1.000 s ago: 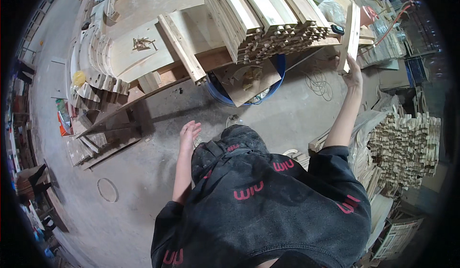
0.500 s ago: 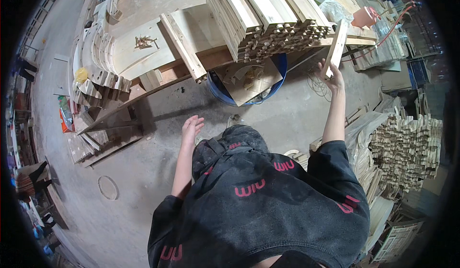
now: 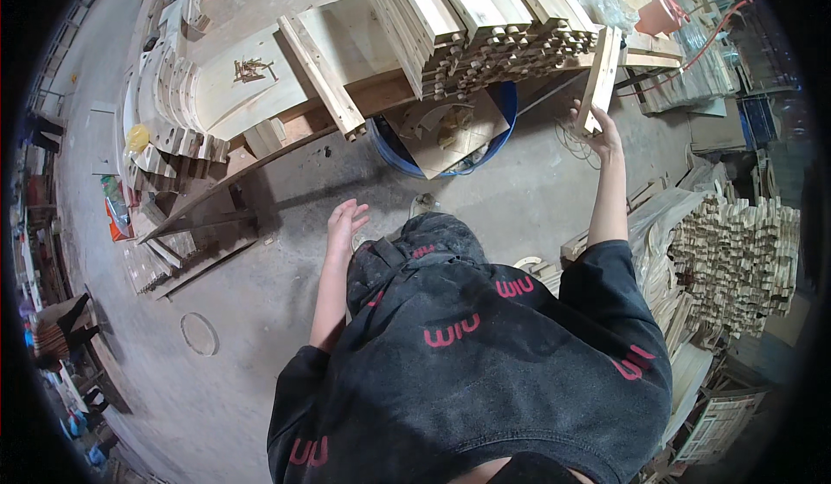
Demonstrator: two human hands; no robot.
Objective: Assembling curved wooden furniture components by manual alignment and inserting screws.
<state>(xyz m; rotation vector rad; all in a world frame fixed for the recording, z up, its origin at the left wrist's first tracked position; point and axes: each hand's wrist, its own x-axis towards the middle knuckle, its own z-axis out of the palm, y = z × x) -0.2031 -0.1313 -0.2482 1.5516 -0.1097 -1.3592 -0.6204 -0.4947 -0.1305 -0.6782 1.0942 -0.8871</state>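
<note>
My right hand (image 3: 603, 131) is closed around the near end of a pale wooden rail (image 3: 599, 81), held out beyond the right side of the stacked rails. My left hand (image 3: 344, 224) hangs in the air over the floor, fingers apart and nothing in it. A single rail (image 3: 318, 75) lies across the workbench and juts past its front edge. To its right rises a tall stack of wooden rails (image 3: 485, 3), with round dowel-like ends facing me. A small heap of screws or dowels (image 3: 254, 70) lies on the bench's panel left of the single rail; which they are I cannot tell.
A blue tub (image 3: 402, 165) with board offcuts stands under the bench edge. Curved wooden parts (image 3: 177, 94) line the bench's left end. A red container (image 3: 660, 16), clear plastic and an orange hose (image 3: 717, 32) are at the far right. Bundled wood pieces (image 3: 736, 263) sit right of me.
The rail in my right hand has swung slightly left and down at its near end. My left hand stays nearly in place. The view has shifted a little, moving the bench left and up.
</note>
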